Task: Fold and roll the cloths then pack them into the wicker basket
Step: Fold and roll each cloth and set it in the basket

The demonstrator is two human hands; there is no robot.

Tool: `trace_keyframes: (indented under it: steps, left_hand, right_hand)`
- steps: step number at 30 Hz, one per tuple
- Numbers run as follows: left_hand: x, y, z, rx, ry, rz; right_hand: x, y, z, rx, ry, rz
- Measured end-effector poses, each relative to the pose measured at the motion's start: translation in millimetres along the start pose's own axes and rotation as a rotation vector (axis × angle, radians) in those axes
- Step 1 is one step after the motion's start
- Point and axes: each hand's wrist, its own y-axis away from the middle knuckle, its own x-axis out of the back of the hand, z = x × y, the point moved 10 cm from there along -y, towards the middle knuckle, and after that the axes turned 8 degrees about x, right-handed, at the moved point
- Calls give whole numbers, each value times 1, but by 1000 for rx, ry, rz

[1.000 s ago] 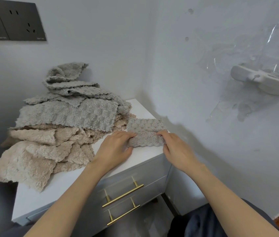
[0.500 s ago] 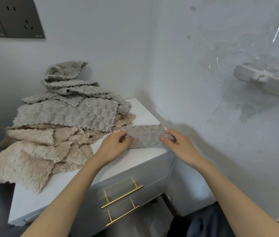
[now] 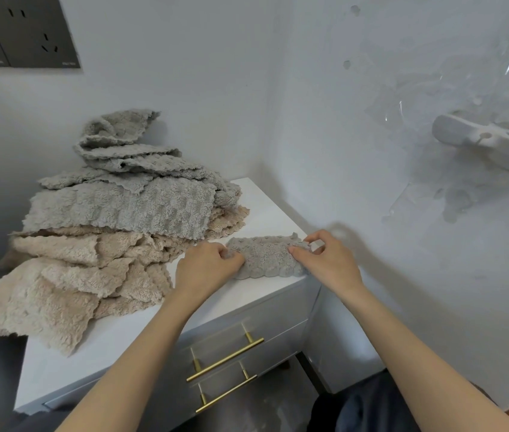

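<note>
The folded grey cloth lies at the white cabinet's front right corner, near both edges. The left hand and right hand pinch its ends. The cloth pile fills the cabinet's back left.

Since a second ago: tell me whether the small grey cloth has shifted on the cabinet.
Yes, slightly: the grey cloth has come toward the front edge of the cabinet.

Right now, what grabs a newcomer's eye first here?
The big heap of grey and beige cloths on the left of the white cabinet top. Beside it, near the right edge, the left hand and right hand pinch the ends of a small folded grey cloth.
</note>
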Motion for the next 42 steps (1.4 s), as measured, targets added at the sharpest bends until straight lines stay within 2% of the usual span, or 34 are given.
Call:
trace_keyframes:
  steps: [1, 3, 6, 9, 14, 17, 19, 27, 33, 36, 39, 42]
  left_hand:
    - [2, 1, 2, -6, -2, 22]
    - [7, 4, 11, -66, -11, 102]
    - [15, 16, 30, -230, 21, 216]
    - [19, 24, 37, -300, -8, 274]
    - [17, 26, 35, -344, -96, 308]
    - [18, 28, 34, -375, -144, 318]
    - [17, 29, 33, -394, -167, 303]
    - [0, 24, 23, -442, -329, 71]
    - [3, 11, 20, -336, -15, -98]
    - [0, 2, 16, -212, 94, -127]
    - [-3, -7, 16, -143, 15, -51]
    - [-3, -11, 20, -157, -78, 20]
  right_hand:
    - [4, 1, -8, 64, 72, 49]
    - [7, 8, -38, 318, 198, 140]
    - [-16, 30, -82, 692, 203, 64]
    - [-35, 47, -97, 875, 296, 56]
    - [-47, 45, -85, 839, 447, -47]
    - [-45, 40, -67, 744, 495, -134]
    - [-39, 38, -60, 714, 514, -135]
    - [-31, 28, -49, 637, 579, -224]
    - [-26, 12, -48, 521, 309, -268]
    - [-32, 1, -46, 441, 223, -317]
    - [-39, -10, -41, 366, 272, -355]
    - [-49, -17, -38, 328, 374, -409]
